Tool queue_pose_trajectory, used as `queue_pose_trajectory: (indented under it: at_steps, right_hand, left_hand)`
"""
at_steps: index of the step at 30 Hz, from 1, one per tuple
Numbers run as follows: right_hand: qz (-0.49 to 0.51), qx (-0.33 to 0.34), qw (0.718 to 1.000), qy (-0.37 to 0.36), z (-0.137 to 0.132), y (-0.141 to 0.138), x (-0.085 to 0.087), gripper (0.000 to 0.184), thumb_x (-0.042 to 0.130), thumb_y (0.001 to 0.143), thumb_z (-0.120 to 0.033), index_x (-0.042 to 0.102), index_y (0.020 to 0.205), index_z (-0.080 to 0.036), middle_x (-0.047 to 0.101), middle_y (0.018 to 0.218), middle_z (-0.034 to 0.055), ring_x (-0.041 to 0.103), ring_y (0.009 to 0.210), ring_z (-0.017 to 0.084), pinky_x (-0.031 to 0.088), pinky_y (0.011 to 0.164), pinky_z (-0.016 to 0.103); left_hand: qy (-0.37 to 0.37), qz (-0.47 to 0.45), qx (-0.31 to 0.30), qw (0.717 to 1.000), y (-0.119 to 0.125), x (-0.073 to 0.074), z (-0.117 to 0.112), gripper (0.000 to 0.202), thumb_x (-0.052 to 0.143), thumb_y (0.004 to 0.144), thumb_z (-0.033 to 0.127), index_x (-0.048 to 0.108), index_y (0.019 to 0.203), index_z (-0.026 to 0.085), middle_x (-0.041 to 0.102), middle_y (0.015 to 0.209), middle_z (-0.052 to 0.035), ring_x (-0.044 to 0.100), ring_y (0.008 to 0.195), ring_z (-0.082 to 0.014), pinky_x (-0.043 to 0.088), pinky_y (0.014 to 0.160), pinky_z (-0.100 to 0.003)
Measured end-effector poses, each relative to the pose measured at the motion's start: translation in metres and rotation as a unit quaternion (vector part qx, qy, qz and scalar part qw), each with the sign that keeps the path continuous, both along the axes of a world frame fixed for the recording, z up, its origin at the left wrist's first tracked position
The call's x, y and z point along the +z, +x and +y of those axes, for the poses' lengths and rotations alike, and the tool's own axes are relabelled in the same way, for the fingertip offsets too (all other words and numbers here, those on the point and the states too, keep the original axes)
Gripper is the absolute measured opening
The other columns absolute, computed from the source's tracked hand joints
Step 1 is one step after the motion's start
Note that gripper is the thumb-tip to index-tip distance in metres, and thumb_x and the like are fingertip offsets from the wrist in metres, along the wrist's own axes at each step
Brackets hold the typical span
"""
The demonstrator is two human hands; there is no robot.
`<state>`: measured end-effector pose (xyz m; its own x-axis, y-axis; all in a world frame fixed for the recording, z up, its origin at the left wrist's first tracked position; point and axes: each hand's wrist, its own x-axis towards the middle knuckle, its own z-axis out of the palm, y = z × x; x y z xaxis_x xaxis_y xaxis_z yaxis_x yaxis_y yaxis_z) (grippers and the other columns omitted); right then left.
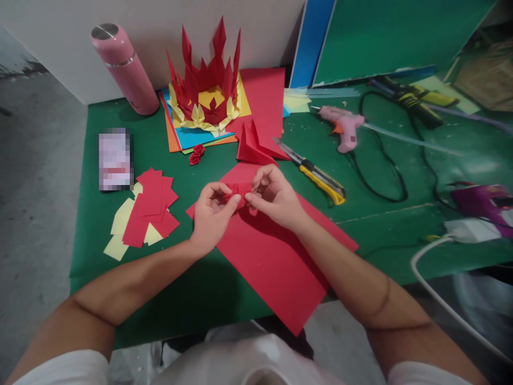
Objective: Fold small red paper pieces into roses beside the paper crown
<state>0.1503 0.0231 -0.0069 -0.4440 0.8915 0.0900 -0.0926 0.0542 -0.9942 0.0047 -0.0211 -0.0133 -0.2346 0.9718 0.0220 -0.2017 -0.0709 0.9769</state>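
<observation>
My left hand [211,214] and my right hand [273,197] meet over the middle of the green table [377,235]. Both pinch a small folded piece of red paper [239,192] between fingertips and thumbs. Under the hands lies a large red paper sheet [272,262] that hangs over the table's front edge. A few folded red paper pieces [252,145] lie just behind the hands.
A pile of small red and yellow paper squares [140,214] lies left. Behind stand a red-and-yellow paper crown [206,91] on coloured sheets, a pink flask [125,68], small red paper roses [196,154]. A yellow utility knife [316,174], pink glue gun [342,127] and cables lie right.
</observation>
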Motion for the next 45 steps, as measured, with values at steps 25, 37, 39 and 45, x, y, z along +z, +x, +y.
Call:
queue_pose_trajectory:
  at_steps: [25,37,39,45]
  right_hand:
    - [-0.074,-0.060,0.982,0.161,-0.0005,0.0029,0.0040,0.016,0.068,0.085,-0.032,0.064,0.073,-0.021,0.066,0.080,0.0029,0.063,0.080,0.015,0.054,0.076,0.031]
    - [-0.197,-0.133,0.895,0.379,-0.0017,0.0026,0.0048,0.006,0.065,0.085,-0.023,0.065,0.079,-0.023,0.070,0.088,0.0029,0.065,0.084,0.018,0.052,0.078,0.035]
    - [-0.202,-0.138,0.876,0.415,-0.0007,0.0042,0.0038,0.005,0.066,0.085,-0.023,0.066,0.080,-0.023,0.069,0.089,0.0035,0.065,0.084,0.018,0.051,0.078,0.035]
    - [-0.209,-0.119,0.856,0.458,0.0023,0.0095,0.0040,0.003,0.066,0.086,-0.025,0.069,0.088,-0.025,0.068,0.088,0.0034,0.064,0.082,0.018,0.049,0.074,0.035]
  left_hand:
    - [0.000,-0.018,-0.027,0.999,0.0010,0.0007,-0.0020,0.043,0.082,0.066,0.031,0.044,0.082,0.021,0.047,0.076,0.0065,0.050,0.065,-0.0041,0.047,0.060,-0.015]
    - [-0.017,-0.044,-0.026,0.999,-0.0002,-0.0029,0.0002,0.047,0.085,0.061,0.036,0.047,0.084,0.021,0.049,0.077,0.0058,0.051,0.064,-0.0041,0.048,0.058,-0.016]
    - [-0.016,-0.052,-0.024,0.998,0.0003,-0.0021,-0.0001,0.047,0.085,0.061,0.037,0.047,0.084,0.021,0.050,0.077,0.0057,0.052,0.063,-0.0043,0.048,0.057,-0.016]
    - [-0.024,-0.065,-0.026,0.997,0.0005,0.0000,-0.0005,0.046,0.085,0.062,0.037,0.047,0.084,0.021,0.050,0.077,0.0056,0.052,0.062,-0.0041,0.047,0.054,-0.015]
